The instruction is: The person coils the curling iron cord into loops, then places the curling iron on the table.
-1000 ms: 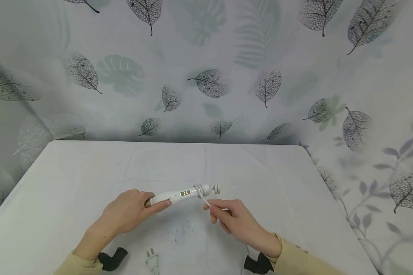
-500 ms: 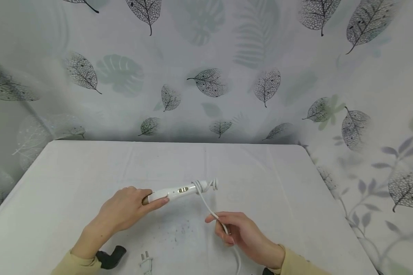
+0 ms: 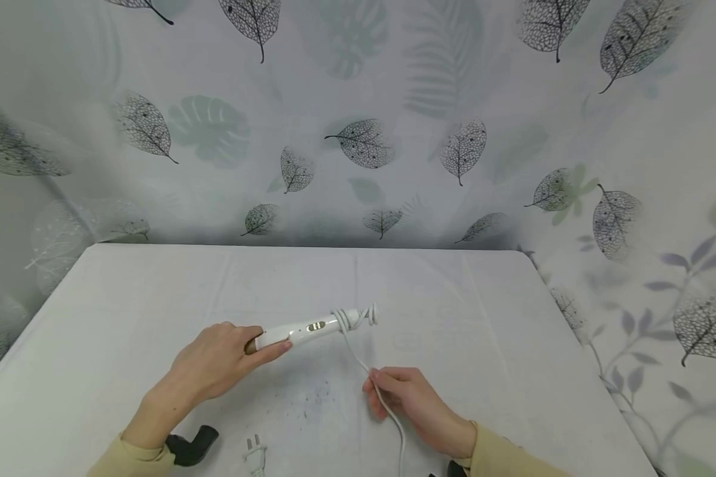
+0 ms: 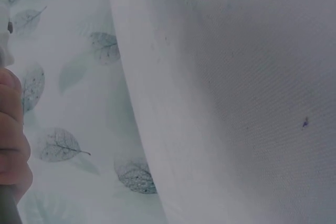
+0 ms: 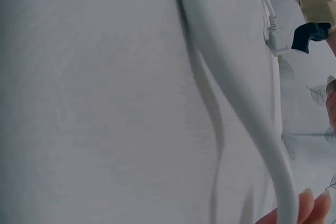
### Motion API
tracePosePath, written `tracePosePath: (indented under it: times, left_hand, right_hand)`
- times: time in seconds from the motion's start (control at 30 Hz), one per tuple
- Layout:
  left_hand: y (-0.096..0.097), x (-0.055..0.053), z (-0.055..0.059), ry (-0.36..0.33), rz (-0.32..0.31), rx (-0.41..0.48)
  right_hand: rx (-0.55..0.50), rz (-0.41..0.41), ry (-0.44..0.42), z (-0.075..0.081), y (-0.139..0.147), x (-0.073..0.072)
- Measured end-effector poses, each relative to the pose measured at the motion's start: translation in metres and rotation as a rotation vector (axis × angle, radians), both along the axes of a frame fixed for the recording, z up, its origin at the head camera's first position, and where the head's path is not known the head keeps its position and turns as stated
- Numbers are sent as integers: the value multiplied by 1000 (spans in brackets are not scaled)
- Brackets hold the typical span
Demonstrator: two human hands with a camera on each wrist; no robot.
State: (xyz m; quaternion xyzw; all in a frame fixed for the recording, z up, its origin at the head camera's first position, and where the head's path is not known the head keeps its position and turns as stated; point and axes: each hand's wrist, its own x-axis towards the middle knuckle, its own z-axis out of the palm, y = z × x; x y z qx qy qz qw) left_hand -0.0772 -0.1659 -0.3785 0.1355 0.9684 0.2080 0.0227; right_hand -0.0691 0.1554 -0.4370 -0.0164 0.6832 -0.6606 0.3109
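Note:
A white hair iron [image 3: 298,331] with gold-coloured buttons is held up over the table by my left hand [image 3: 217,361], which grips its left end. That end is mostly hidden by the fingers. Several turns of white power cord [image 3: 341,321] wrap the other end of the iron. From there the cord runs down to my right hand [image 3: 414,401], whose thumb and fingers pinch it, then hangs on towards the near edge. In the right wrist view, the cord [image 5: 241,98] crosses close to the lens, with fingertips [image 5: 307,205] at it. My curled left fingers [image 4: 11,135] show in the left wrist view.
On the white table [image 3: 155,291] the cord's two-pin plug [image 3: 254,456] lies near the front. A black wrist mount [image 3: 192,447] sits by my left sleeve, another [image 3: 455,469] by my right. A leaf-patterned cloth [image 3: 358,192] stands behind the table.
My right hand has moved down and away from the iron, drawing out a length of cord; its fingers loosened, then pinched the cord again. The left hand and iron have shifted slightly left and up.

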Motion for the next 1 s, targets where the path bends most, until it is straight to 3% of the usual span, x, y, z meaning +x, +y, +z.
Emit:
tracePosePath:
  times: [0.37, 0.63, 0.8, 1.0]
  left_hand:
    - [3, 3, 1, -33, -4, -1]
    - [6, 5, 0, -62, -37, -1]
    - [7, 7, -1, -76, -58, -1]
    - [8, 8, -2, -91, -70, -5]
  right_hand:
    - [138, -31, 65, -5, -18, -18]
    - [76, -35, 68, -12, -25, -40]
    - [15, 17, 84, -14, -25, -52]
    - [-48, 143, 147, -7, -23, -71]
